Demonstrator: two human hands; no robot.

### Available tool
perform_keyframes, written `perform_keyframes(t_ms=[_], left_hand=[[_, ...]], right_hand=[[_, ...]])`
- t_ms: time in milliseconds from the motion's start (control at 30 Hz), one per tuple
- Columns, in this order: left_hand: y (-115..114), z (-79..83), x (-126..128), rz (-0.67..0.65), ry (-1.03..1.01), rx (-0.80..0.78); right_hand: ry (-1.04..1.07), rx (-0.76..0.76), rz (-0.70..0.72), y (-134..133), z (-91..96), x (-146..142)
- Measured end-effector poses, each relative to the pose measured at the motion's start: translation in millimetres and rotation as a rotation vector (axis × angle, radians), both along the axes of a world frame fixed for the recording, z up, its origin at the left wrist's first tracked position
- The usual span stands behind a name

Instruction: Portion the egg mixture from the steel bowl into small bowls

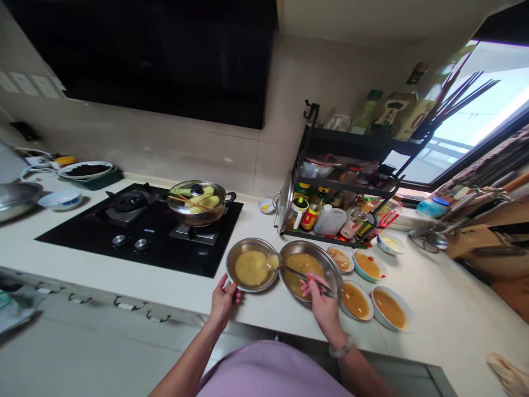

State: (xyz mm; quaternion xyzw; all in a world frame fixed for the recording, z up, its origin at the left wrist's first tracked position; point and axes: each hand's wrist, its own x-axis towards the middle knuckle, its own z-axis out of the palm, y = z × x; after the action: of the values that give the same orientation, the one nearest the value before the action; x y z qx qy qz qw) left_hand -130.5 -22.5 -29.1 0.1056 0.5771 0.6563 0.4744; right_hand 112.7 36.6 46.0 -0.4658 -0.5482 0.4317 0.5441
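My left hand (223, 299) grips the near rim of a small steel bowl (252, 265) holding yellow batter-like liquid. My right hand (320, 298) is closed on the handle of a metal ladle (289, 268). The ladle's full scoop hangs over the small bowl's right edge. Its handle crosses a larger steel bowl (310, 270) of brownish-yellow liquid just right of the small one. Both bowls sit on the white counter (433, 309) near its front edge.
Several small bowls (389, 309) of orange-yellow liquid stand right of the big bowl. A lidded pot (199, 202) with chopsticks sits on the black gas hob (140, 229). A black rack (339, 193) of bottles stands behind the bowls. Dishes lie at far left.
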Motion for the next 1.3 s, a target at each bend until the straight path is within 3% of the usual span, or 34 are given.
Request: perform_keyframes(t_ms=[200,300,500,667,833,1067,1300], left_hand=[[-0.1,-0.1,-0.5,0.007,-0.014,0.006],[0.0,-0.4,-0.5,0.008,-0.017,0.011],[1.1,-4.7,-1.3,0.003,-0.013,0.013],[1.4,-8.0,-2.3,-0.005,-0.017,0.015],[1.0,-7.4,-2.4,-0.016,-0.002,0.007],[0.2,-4.3,-2.0,-0.014,-0.007,0.003],[-0.4,-3.9,-1.6,-0.012,0.0,0.005]], right_hand=[[-0.276,0.33,0.227,-10.1,-4.4,6.2],[-0.318,0.38,0.192,-7.7,-7.1,17.1],[-0.244,0.082,-0.169,9.2,-21.9,47.6],[-0.219,-0.089,-0.316,15.4,-32.3,73.2],[-0.159,-0.147,-0.304,11.8,-37.7,74.0],[0.14,-0.26,-0.367,11.8,-44.4,65.5],[0.174,-0.248,-0.354,13.2,-34.7,69.7]])
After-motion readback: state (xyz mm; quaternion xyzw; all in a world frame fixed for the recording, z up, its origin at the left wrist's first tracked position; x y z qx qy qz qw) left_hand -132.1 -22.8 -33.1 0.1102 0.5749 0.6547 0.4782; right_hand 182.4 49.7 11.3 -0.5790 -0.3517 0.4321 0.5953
